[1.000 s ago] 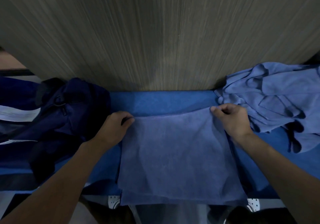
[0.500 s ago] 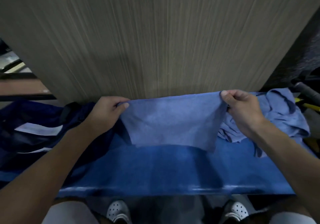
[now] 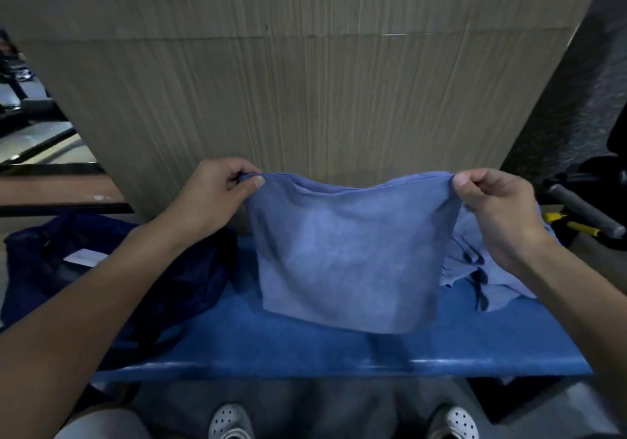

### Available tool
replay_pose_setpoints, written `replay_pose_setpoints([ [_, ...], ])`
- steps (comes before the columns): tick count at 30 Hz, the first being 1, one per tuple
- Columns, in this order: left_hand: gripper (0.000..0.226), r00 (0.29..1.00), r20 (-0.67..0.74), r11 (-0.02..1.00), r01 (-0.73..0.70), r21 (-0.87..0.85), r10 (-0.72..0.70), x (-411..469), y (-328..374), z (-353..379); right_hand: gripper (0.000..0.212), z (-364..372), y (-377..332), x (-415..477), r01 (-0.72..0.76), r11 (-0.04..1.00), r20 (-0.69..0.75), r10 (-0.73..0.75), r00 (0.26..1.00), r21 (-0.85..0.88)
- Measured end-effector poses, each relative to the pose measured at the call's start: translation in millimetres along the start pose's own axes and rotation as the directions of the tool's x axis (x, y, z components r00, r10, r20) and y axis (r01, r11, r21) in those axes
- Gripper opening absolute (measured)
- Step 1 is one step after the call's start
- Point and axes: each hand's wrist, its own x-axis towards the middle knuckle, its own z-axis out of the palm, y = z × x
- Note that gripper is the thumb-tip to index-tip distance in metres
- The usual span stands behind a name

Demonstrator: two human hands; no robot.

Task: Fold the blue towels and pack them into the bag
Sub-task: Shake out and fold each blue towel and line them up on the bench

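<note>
A blue towel [image 3: 346, 255] hangs in the air above the blue-covered bench [image 3: 305, 350], its lower edge just over the surface. My left hand [image 3: 217, 194] pinches its top left corner and my right hand [image 3: 492, 204] pinches its top right corner. The top edge sags a little between them. A dark navy bag [image 3: 112, 269] lies on the left end of the bench, partly behind my left forearm. A crumpled pile of more blue towels [image 3: 475, 269] lies at the right, partly hidden by the held towel and my right wrist.
A tall grey-brown panel [image 3: 305, 99] stands upright right behind the bench. At the far right are a black bar with a grey grip [image 3: 583, 211] and a yellow-handled tool [image 3: 573, 225]. My white shoes [image 3: 230, 421] show below the bench's front edge.
The towel lay flat on the bench a second ago. Both hands have lifted it by its far corners, and it now hangs higher, facing me. The view has tilted upward.
</note>
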Motion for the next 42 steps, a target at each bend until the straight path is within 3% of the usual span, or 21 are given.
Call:
replay_pose_setpoints([
  [4, 0.025, 0.999, 0.019, 0.998, 0.031, -0.063, -0.030, 1, 5, -5, 0.018, -5, -5, -1, -0.005, 1.000, 0.023, 0.005, 1.000, -0.006],
  [10, 0.023, 0.995, 0.100, 0.998, 0.005, 0.064, -0.011, -6, 1, -12, 0.020, -13, -8, -3, -0.032, 0.999, -0.031, 0.032, 0.999, -0.005],
  [19, 0.027, 0.994, 0.104, 0.996, 0.024, 0.092, -0.033, -10, 1, -12, 0.012, -8, -1, -5, -0.017, 0.999, 0.015, 0.018, 1.000, -0.033],
  [26, 0.012, 0.992, 0.120, 0.991, 0.023, 0.133, -0.039, -10, -2, -14, 0.016, -4, 2, -4, 0.036, 0.974, 0.045, -0.027, 0.999, -0.225],
  [30, 0.021, 0.994, 0.095, 0.992, 0.047, 0.113, -0.058, -12, -2, -16, 0.021, -5, 4, -2, 0.060, 0.949, 0.049, -0.047, 0.998, -0.309],
  [36, 0.034, 0.998, 0.040, 0.997, 0.052, 0.060, -0.054, -11, -5, -18, 0.024, -7, 1, 3, 0.039, 0.954, -0.029, -0.050, 0.998, -0.296],
  [42, 0.042, 0.998, 0.003, 0.998, 0.061, -0.012, -0.061, -8, -3, -19, 0.022, -8, -7, 4, -0.048, 0.985, -0.041, 0.042, 0.998, -0.167],
])
